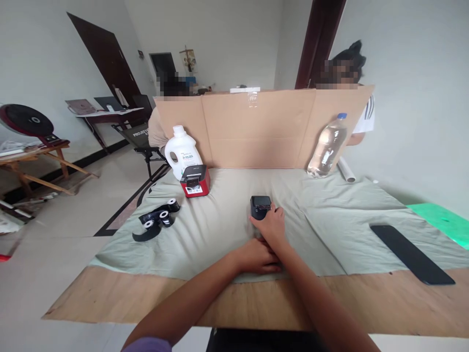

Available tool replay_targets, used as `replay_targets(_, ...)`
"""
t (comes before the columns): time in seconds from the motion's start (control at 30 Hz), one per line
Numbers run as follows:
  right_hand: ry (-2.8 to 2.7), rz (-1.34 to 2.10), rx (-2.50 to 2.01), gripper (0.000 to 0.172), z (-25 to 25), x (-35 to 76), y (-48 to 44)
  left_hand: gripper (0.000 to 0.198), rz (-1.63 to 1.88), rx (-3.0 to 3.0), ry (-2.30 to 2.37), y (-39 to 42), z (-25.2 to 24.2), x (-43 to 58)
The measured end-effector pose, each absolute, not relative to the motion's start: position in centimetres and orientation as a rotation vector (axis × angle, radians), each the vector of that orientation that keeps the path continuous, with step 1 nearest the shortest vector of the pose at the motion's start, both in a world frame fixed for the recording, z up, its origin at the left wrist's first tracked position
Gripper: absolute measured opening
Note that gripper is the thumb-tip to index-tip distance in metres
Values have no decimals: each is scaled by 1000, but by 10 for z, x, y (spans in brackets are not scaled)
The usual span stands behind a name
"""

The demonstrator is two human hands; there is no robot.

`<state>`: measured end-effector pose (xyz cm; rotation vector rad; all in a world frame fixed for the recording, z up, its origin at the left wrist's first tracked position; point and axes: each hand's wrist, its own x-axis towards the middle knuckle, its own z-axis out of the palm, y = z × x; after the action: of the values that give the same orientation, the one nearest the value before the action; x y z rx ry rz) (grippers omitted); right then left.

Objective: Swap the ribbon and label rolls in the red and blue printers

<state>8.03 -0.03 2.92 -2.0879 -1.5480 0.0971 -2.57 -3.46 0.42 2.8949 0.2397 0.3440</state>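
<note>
A small black box-shaped device (259,202) with a dark glossy panel stands on the cloth in front of me. My right hand (273,226) is closed on its near right side, thumb on the near face and fingers along the right edge. Just below, my left hand (256,256) lies on the cloth with its fingers loosely spread, partly under my right wrist, and holds nothing. To the left are a red and black printer-like box (196,182) and several rolls of black tape or film (166,218), some partly unwound.
Behind the printer-like box stands a white jug (183,154). A cardboard screen (256,132) crosses the back; a clear bottle (328,145) and white roll (346,169) stand right. A long dark flat panel (412,254) lies at right. Two people sit beyond the screen.
</note>
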Motion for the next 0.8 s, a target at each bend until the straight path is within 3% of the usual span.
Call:
replay_targets(0.2, -1737, 253, -1960, 99, 30, 117, -2, 30, 567, 2670, 256, -35, 15, -37)
replay_targets(0.43, -2100, 196, -1675, 101, 2, 157, 7, 27, 1291, 1679, 1216, 20, 18, -66)
replay_targets(0.53, -2119, 196, -1624, 99, -6, 158, 8, 19, 1020, 1509, 1346, 59, 24, -71)
replay_targets(0.67, -2124, 197, -1609, 97, -9, 158, 8, 38, 542, 1392, 1309, 94, 40, -73)
replay_targets(0.8, -2115, 210, -1579, 94, -10, 161, 8, 45, 342, 1305, 1254, 108, 49, -75)
